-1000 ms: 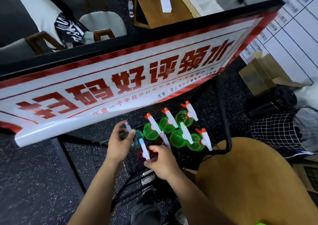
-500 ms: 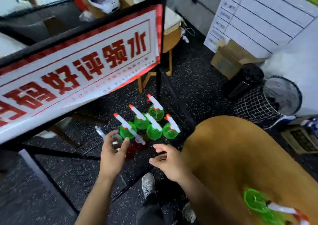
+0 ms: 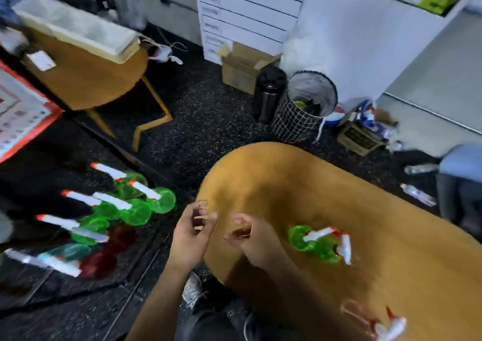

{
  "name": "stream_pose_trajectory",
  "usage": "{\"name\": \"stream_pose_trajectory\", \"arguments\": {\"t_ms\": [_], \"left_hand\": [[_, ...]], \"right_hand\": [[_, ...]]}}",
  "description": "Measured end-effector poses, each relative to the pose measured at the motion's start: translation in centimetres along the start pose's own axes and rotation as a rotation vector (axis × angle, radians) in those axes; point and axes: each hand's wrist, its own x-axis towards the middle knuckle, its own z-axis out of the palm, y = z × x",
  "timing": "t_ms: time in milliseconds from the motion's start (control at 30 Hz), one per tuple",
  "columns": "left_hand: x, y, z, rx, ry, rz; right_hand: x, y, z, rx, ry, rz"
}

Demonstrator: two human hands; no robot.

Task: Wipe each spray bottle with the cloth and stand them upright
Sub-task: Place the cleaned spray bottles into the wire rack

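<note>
Two green bottles (image 3: 319, 244) lie on the table (image 3: 287, 184), just right of the right hand (image 3: 257, 244), the nearer one. Both hands hang loosely curled, holding nothing; left hand (image 3: 191, 236) hovers off the table's edge. No cloth shows.
</note>
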Motion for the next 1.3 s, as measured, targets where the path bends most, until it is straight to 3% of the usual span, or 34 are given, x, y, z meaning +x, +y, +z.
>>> {"name": "stream_pose_trajectory", "arguments": {"t_ms": [400,567,933,1300], "left_hand": [[-0.5,3.8,18.8,0.215,-0.402,0.037],[-0.7,2.1,23.6,0.349,-0.561,0.014],[0.9,1.1,27.0,0.5,-0.707,-0.018],[1.5,0.9,26.5,0.358,-0.703,-0.039]], "right_hand": [[-4.6,12.3,-11.2,0.088,0.339,0.233],[-6.1,15.8,-13.6,-0.012,0.616,0.35],[-4.2,20.3,-13.6,-0.149,0.349,0.58],[-3.7,20.1,-14.0,-0.219,0.331,0.579]]}}
